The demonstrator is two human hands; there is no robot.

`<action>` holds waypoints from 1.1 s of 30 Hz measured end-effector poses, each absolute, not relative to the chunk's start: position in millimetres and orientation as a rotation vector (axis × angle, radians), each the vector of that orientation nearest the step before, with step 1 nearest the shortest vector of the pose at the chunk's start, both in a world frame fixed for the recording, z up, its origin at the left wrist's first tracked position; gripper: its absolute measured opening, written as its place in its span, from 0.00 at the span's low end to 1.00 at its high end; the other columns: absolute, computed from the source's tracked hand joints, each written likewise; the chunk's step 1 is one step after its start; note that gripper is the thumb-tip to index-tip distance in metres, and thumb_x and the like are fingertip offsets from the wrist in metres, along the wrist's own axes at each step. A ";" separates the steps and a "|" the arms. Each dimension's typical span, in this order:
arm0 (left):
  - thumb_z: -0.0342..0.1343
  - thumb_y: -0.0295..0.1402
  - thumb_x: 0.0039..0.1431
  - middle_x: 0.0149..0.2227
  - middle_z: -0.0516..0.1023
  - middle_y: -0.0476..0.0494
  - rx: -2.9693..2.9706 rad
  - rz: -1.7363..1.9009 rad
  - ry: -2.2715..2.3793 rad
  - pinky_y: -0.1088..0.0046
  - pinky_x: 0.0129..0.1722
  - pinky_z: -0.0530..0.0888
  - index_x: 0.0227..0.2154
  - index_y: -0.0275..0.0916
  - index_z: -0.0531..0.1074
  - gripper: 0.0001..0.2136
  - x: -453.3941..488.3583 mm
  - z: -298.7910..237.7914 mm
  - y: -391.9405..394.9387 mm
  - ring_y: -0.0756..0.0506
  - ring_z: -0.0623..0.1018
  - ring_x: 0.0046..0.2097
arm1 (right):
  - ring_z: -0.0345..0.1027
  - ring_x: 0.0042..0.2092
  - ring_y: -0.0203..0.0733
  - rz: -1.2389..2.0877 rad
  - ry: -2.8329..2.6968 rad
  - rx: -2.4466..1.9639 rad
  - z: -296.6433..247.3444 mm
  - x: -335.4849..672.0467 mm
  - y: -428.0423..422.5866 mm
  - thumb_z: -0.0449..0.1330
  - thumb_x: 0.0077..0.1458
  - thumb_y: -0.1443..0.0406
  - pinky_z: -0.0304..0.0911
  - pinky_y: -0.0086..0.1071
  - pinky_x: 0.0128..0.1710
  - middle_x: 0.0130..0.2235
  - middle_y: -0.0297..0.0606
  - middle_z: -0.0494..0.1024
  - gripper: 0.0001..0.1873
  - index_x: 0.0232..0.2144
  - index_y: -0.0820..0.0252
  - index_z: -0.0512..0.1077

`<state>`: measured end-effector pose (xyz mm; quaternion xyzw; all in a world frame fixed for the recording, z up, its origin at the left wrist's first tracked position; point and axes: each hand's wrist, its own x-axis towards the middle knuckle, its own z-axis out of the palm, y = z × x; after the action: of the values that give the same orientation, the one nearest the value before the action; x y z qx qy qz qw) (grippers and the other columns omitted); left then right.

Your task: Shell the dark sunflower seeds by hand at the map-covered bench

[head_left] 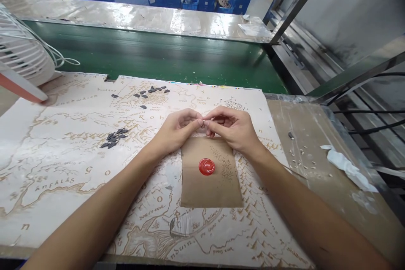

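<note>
Our forearms (pixel 107 198) reach from 8 and 4 o'clock; left hand (pixel 182 128) and right hand (pixel 236 130) meet, fingers pressed together, contents we cannot tell. Brown card (pixel 194 190) bearing red blob (pixel 206 166) lies at 6 o'clock from them, dark chips (pixel 115 138) at 9.

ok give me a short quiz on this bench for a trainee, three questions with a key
1. Multiple choice: Where does the nearer cluster of dark grey chips lie?
a) on the green surface
b) on the map-printed sheet
c) on the fan

2. True or false: The left hand and the right hand are close together near the far edge of the brown cardboard.

3. Fill in the blank: The round, glossy blob on the cardboard is coloured ____.

Key: 1 b; 2 true; 3 red.
</note>
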<state>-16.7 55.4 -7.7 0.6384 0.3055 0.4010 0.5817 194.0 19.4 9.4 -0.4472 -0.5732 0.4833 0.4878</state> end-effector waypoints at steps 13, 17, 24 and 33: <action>0.77 0.34 0.60 0.37 0.89 0.41 1.190 1.033 0.823 0.71 0.40 0.82 0.41 0.36 0.85 0.12 -12.8 -8.5 56.1 0.48 0.85 0.36 | 0.76 0.38 0.42 0.968 -1.615 -1.186 60.4 215.9 -4.8 0.77 0.59 0.64 0.72 0.38 0.35 0.38 0.38 0.83 0.03 0.33 0.53 0.87; 0.79 0.27 0.56 0.37 0.88 0.41 0.961 1.096 0.782 0.71 0.42 0.86 0.40 0.33 0.84 0.12 -10.9 -9.2 56.4 0.47 0.88 0.36 | 0.78 0.46 0.48 0.936 -1.823 -1.292 73.6 216.0 -41.7 0.76 0.61 0.64 0.77 0.43 0.46 0.46 0.41 0.83 0.02 0.34 0.50 0.88; 0.77 0.20 0.57 0.35 0.88 0.42 0.824 1.109 0.747 0.69 0.46 0.89 0.39 0.32 0.84 0.10 -12.0 -8.9 51.0 0.46 0.90 0.37 | 0.79 0.63 0.56 0.798 -1.924 -1.404 56.7 202.6 -77.4 0.74 0.65 0.64 0.74 0.55 0.67 0.59 0.43 0.83 0.04 0.37 0.46 0.89; 0.77 0.24 0.58 0.34 0.87 0.44 0.871 1.051 0.732 0.72 0.40 0.86 0.39 0.34 0.84 0.09 -12.9 -10.9 49.4 0.48 0.88 0.34 | 0.79 0.63 0.55 0.806 -1.945 -1.433 50.8 193.2 -78.1 0.72 0.66 0.64 0.76 0.54 0.67 0.58 0.43 0.84 0.05 0.37 0.48 0.88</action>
<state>-12.9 49.4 -10.9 0.3931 0.3304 0.4747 0.7148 193.2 -78.1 50.8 -0.5381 -0.7302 0.3025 0.2928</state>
